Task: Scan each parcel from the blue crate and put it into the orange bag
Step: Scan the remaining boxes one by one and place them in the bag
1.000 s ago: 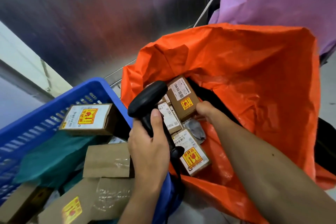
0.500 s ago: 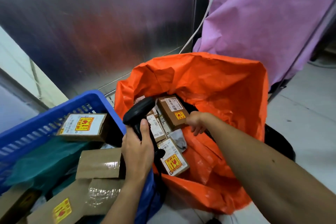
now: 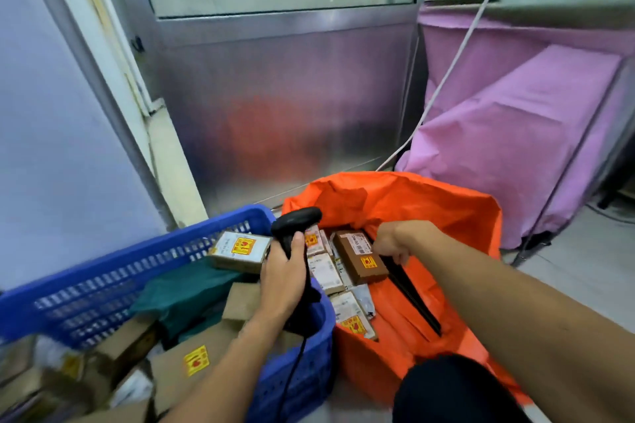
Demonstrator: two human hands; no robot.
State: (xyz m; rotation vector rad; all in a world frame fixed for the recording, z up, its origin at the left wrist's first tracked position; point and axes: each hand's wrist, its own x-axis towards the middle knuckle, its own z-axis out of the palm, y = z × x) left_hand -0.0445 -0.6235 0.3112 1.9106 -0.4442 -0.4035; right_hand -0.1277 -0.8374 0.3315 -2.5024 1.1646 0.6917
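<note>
- Metal door panel (image 3: 281,113): backdrop behind both containers. More of it shows than a second ago, because our view has lifted and pulled back from the bag.
- Purple-covered cart (image 3: 515,134): stands to the right, behind the bag; it plays no part in the task.
- Orange bag (image 3: 429,213): mouth open, directly right of the crate and touching it. Several labelled parcels lie inside.
- Blue crate (image 3: 103,271): holds many unscanned items, among them a green package (image 3: 185,292) and a yellow-labelled box (image 3: 238,249) propped against the far wall.
- Right hand (image 3: 391,244): over the bag, fingers loosely curled and gripping nothing that we can see. A second ago its thumb lay on the brown parcel; it now hangs just beside that parcel's right edge, and we cannot tell whether it touches.
- Left hand (image 3: 280,280): wrapped round the scanner's handle above the crate's near corner, as in the earlier views.
- Brown parcel (image 3: 360,259): lies label-up on top of the heap in the bag, released. We judge this parcel's cycle complete.
- Scanner (image 3: 297,218): black, head pointing toward the bag, cable trailing down.
- Implication: with the right hand free, we expect the next step to be a reach back across to the crate for another parcel; much of the crate remains.
</note>
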